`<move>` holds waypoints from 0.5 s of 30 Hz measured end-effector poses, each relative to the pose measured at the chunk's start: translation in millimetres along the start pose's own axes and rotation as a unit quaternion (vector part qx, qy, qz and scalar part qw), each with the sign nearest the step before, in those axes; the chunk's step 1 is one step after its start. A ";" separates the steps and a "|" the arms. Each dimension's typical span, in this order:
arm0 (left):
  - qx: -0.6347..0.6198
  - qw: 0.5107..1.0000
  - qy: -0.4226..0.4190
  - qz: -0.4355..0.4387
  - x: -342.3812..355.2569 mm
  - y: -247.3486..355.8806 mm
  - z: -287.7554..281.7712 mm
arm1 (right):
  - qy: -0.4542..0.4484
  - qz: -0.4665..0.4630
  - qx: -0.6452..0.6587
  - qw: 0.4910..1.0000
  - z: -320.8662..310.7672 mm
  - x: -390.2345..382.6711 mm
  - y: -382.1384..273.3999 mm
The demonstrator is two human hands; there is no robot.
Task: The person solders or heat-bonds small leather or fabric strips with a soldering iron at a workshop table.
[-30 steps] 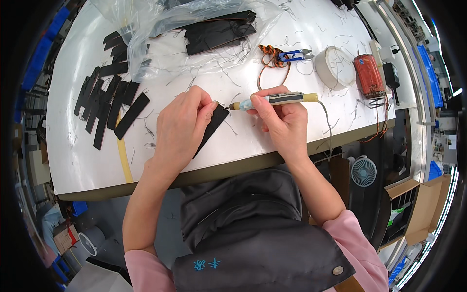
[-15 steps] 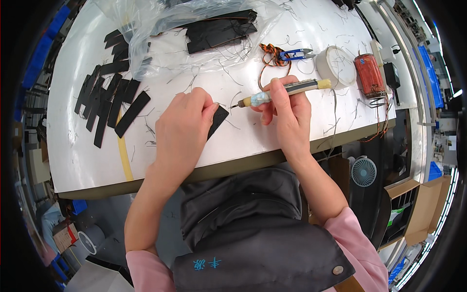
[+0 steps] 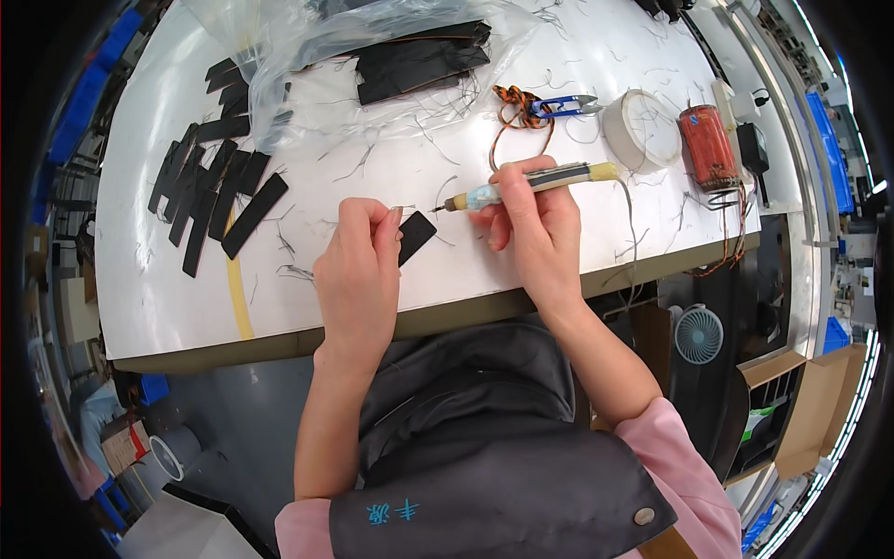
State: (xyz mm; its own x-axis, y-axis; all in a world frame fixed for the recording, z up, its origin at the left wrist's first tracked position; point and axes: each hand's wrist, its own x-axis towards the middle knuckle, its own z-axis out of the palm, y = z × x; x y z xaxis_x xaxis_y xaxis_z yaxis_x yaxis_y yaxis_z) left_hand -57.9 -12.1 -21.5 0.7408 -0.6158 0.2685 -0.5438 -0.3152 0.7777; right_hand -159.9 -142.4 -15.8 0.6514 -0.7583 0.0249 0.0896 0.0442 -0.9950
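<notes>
- Black strip (image 3: 416, 239) lies on the white table (image 3: 484, 270), its lower part hidden behind my left hand (image 3: 358, 270); can't tell whether I touch it.
- Change: a second ago the tip of my pen-like tool (image 3: 570, 174) met the strip's upper corner; now it sits just apart. I judge that contact finished or paused.
- Left thumb and finger: pinched together, apparently on a thin thread (image 3: 404, 207), off the corner.
- Right hand (image 3: 535, 224): closed round the tool, pen-fashion.
- Obstructions: thread scraps nearby; cord (image 3: 633, 228) trailing from the tool.
- Farther out: loose strips (image 3: 253, 216), plastic bag (image 3: 317, 121), blue snips (image 3: 559, 105).
</notes>
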 end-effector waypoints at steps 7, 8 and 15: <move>-0.001 1.000 -0.003 -0.007 2.4 -4.0 0.9 | -0.025 0.002 -0.074 0.997 2.3 0.6 1.2; -0.001 1.000 -0.003 -0.008 2.4 -3.5 0.7 | -0.025 0.002 -0.074 0.997 2.1 0.5 0.8; -0.029 0.999 -0.009 -0.028 2.6 -3.4 -0.1 | -0.027 -0.003 -0.096 0.995 2.0 0.6 2.2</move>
State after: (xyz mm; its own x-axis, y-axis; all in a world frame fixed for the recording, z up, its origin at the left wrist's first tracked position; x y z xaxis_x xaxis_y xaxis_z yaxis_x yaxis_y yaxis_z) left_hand -54.1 -12.6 -23.4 0.7619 -0.6117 0.2130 -0.4769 -0.3073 0.8235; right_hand -157.8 -141.5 -17.8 0.6916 -0.7216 0.0318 -0.0477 -0.0895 -0.9948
